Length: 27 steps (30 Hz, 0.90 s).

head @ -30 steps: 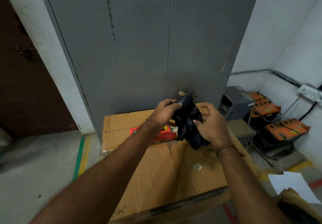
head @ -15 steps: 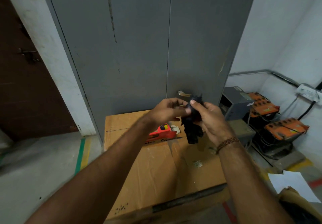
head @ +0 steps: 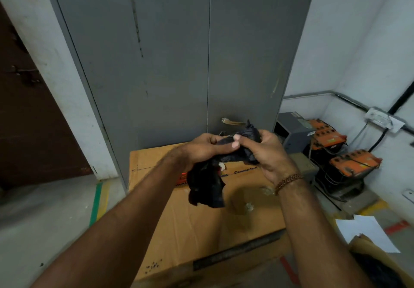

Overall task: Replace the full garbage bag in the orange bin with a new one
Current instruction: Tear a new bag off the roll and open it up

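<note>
Green and yellow floor tape (head: 96,200) is running along the concrete at far left, beside the grey metal cabinet (head: 174,52). A large cardboard box (head: 201,227) is sitting against the cabinet's foot; a red packet (head: 182,179) is lying near its back edge, mostly hidden.

Above the box's back edge, the left hand (head: 203,151) is clenching one end of a crumpled black garbage bag (head: 207,188), thumb pressing across the plastic. Loose folds are hanging below that hand, clear of the box top. The right hand (head: 266,153), a braided bracelet (head: 289,180) on its wrist, is gripping the bag's other bunched end.

Orange-topped batteries (head: 354,164) are standing by the right wall. White paper (head: 369,231) is lying at lower right.
</note>
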Each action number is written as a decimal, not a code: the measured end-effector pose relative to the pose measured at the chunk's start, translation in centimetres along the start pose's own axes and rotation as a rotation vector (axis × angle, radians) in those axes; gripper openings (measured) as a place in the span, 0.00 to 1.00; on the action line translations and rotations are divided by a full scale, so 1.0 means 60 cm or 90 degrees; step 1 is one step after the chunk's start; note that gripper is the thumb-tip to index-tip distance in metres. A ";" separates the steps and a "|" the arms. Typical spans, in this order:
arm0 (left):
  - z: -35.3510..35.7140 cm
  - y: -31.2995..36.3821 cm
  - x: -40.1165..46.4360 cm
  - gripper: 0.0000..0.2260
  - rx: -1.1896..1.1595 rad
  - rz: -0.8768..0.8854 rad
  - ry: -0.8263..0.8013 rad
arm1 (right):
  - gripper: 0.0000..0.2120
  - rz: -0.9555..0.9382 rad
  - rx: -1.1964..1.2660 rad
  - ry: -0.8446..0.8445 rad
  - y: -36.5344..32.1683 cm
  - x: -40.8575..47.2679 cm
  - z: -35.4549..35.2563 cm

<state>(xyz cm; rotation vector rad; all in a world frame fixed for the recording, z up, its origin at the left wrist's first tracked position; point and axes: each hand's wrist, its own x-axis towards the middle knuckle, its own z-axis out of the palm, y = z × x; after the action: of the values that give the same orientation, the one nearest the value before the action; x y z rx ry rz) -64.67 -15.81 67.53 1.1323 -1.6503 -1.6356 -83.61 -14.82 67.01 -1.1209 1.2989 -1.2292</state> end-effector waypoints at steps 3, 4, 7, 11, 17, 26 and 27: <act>-0.004 0.004 0.000 0.10 0.065 -0.018 0.033 | 0.28 0.008 -0.043 0.032 0.005 -0.001 -0.007; -0.005 0.006 0.000 0.12 0.069 -0.020 0.048 | 0.26 0.019 -0.041 0.027 0.004 -0.001 -0.011; -0.012 0.008 0.003 0.12 0.082 -0.018 0.093 | 0.18 0.063 0.015 -0.011 -0.002 -0.003 -0.021; -0.021 -0.004 0.009 0.11 0.089 0.023 0.156 | 0.10 0.111 0.132 -0.042 -0.014 -0.005 -0.036; -0.030 -0.011 0.010 0.11 0.117 0.026 0.213 | 0.10 0.103 0.113 -0.061 -0.019 -0.003 -0.040; -0.050 -0.020 0.014 0.21 0.211 0.069 0.256 | 0.17 0.065 0.115 -0.060 -0.020 0.001 -0.047; -0.051 -0.021 0.014 0.22 0.211 0.076 0.239 | 0.14 0.057 0.109 -0.062 -0.022 0.002 -0.048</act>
<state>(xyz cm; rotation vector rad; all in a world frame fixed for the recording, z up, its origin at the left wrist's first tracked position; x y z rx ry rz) -62.26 -17.97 66.48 1.3727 -1.7307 -1.0198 -86.48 -14.74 68.31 -0.9783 1.1362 -1.1819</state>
